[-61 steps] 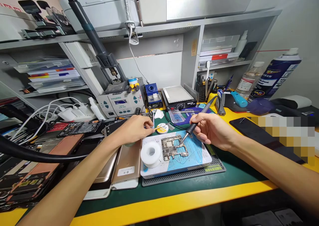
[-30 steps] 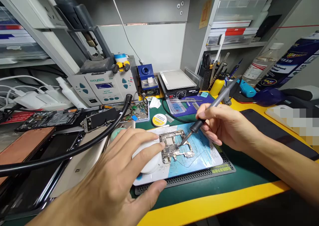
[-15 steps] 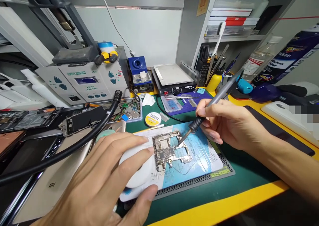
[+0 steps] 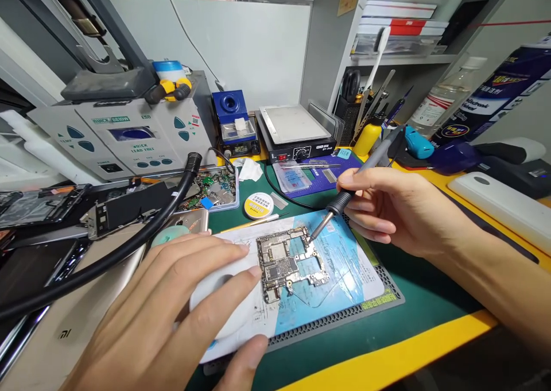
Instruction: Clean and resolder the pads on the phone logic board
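Note:
My right hand (image 4: 379, 201) is wrapped around a soldering iron (image 4: 340, 202), holding it like a pen. Its metal tip points down at the upper right part of a phone circuit board (image 4: 282, 270); whether it touches cannot be told. The board lies on a blue and white sheet (image 4: 344, 287) in the middle. My left hand (image 4: 172, 305) spreads its fingers over a white rounded object (image 4: 232, 316) left of the board. Two fingertips come close to the board's left edge, and the thumb is apart. The hand hides much of the white object.
Behind stand a hot air station (image 4: 129, 130), a blue soldering stand (image 4: 235, 121) and a heating plate (image 4: 297, 130). A black hose (image 4: 142, 242) arcs across the left, over phones and parts. A round yellow-white tin (image 4: 258, 204) sits behind the sheet. Bottles (image 4: 451, 92) stand at right.
The iron's tip has shifted from the board's middle bridge up to its upper right part. The whole view has moved slightly; my left hand stays spread over the white object.

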Available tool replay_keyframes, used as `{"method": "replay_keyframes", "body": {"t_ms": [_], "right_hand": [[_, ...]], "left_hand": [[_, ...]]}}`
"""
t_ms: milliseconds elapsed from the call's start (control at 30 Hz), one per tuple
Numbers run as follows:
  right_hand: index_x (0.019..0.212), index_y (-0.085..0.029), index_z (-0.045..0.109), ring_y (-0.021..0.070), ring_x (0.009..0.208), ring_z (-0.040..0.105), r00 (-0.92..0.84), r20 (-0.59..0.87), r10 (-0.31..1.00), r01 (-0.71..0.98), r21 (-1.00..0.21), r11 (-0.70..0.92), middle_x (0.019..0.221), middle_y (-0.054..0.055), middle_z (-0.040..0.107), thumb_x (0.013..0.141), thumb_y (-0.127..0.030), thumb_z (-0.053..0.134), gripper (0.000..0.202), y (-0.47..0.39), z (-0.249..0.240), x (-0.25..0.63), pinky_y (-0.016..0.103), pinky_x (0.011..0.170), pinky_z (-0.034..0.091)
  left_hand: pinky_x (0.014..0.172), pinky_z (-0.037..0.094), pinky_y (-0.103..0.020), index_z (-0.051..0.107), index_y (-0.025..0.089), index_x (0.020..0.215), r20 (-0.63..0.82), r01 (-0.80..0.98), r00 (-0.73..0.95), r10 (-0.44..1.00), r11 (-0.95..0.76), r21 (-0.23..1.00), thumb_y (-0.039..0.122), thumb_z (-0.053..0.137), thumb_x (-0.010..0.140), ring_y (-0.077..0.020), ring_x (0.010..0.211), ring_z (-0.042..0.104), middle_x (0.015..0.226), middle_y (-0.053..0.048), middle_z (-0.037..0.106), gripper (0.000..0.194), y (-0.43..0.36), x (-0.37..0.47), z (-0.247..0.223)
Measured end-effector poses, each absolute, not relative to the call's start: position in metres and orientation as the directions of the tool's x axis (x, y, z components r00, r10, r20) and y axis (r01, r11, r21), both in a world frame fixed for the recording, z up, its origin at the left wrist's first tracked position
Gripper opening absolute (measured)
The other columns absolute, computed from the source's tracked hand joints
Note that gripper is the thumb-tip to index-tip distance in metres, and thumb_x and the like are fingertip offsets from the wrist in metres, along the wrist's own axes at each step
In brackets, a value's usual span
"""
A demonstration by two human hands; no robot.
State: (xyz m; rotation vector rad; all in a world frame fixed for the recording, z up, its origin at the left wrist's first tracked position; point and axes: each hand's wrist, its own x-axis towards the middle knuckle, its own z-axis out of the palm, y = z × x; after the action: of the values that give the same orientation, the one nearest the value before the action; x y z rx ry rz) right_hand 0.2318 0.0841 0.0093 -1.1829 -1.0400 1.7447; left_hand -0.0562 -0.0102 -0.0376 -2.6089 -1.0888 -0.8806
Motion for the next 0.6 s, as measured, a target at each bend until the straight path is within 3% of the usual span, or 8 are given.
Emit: {"method": "replay_keyframes", "body": {"t_ms": [100,267,433,600], "right_hand": [[0.055,-0.019,0.055,0.0067,0.028,0.033,-0.307,-0.374,0.875,-0.119,-0.897,-0.425,0.045,-0.003,0.047,0.081,-0.028,0.07,0.032,0.0851,0.0088,0.233,0.022,0.028,0.026],[0.07,-0.021,0.063,0.008,0.028,0.033,-0.268,-0.398,0.878,-0.171,-0.877,-0.45,0.045,-0.004,0.05,0.071,-0.023,0.07,0.007,0.0854,0.0084,0.2318,0.021,0.027,0.025],[0.063,-0.022,0.056,0.0063,0.029,0.028,-0.212,-0.386,0.898,-0.181,-0.887,-0.424,0.044,-0.007,0.041,0.066,-0.019,0.069,0.014,0.0844,0.0075,0.2287,0.02,0.026,0.025],[0.062,-0.023,0.053,0.0066,0.029,0.026,-0.178,-0.361,0.915,-0.149,-0.91,-0.388,0.044,-0.008,0.037,0.063,-0.018,0.066,0.013,0.0861,0.0049,0.2281,0.021,0.026,0.026]], "left_hand": [[0.111,0.048,-0.054,0.062,0.024,0.127,0.587,0.708,0.534,0.608,-0.702,0.082,0.018,0.073,0.072,-0.0327,0.125,0.055,0.132,-0.009,0.06,0.056,-0.0099,-0.0539,-0.0376],[0.107,0.046,-0.05,0.062,0.024,0.124,0.59,0.709,0.536,0.604,-0.701,0.073,0.02,0.072,0.078,-0.0312,0.126,0.055,0.13,-0.007,0.06,0.048,-0.0081,-0.0525,-0.0371],[0.111,0.041,-0.051,0.061,0.024,0.124,0.579,0.712,0.553,0.599,-0.701,0.045,0.02,0.072,0.078,-0.0321,0.128,0.053,0.133,-0.007,0.056,0.048,-0.0079,-0.0546,-0.0386],[0.109,0.041,-0.061,0.059,0.034,0.127,0.564,0.746,0.496,0.66,-0.656,0.113,0.025,0.068,0.077,-0.0363,0.127,0.052,0.136,-0.005,0.056,0.052,-0.0116,-0.0533,-0.0419]]}}
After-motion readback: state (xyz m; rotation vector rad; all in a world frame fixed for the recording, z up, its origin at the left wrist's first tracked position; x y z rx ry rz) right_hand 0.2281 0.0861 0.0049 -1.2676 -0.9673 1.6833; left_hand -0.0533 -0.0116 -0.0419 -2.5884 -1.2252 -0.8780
